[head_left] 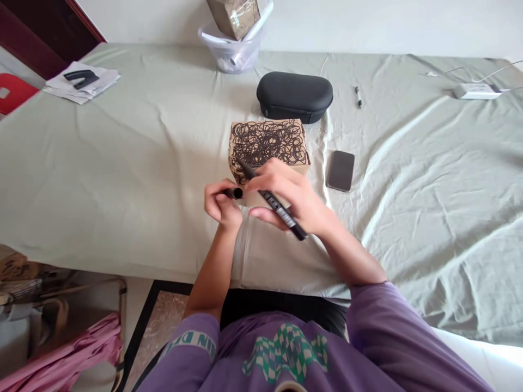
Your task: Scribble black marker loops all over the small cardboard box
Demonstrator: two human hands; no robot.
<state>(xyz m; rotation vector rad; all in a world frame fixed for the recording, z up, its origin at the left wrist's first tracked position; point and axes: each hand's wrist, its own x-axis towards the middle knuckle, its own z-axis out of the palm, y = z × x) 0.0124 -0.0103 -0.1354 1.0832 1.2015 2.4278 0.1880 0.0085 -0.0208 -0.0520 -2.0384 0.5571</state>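
Note:
My right hand [296, 196] is closed around a black marker [280, 209], its uncapped tip pointing up and left. A black marker cap [234, 193] is pinched in my left hand [223, 204], with its open end facing the right hand. Just beyond both hands sits a cardboard box [269, 142], its top covered in looping black scribbles. The marker's tip overlaps the box's near left corner in view; whether it touches I cannot tell. Part of the box's near side is hidden behind my right hand.
Behind the box lies a black hard case [294, 95]. A phone [341, 170] and a small pen [358, 97] are to the right, a power strip [477, 91] farther off. A clear plastic bin [232, 54] stands by the wall; papers [77, 90] under a stapler [81, 78] lie far left.

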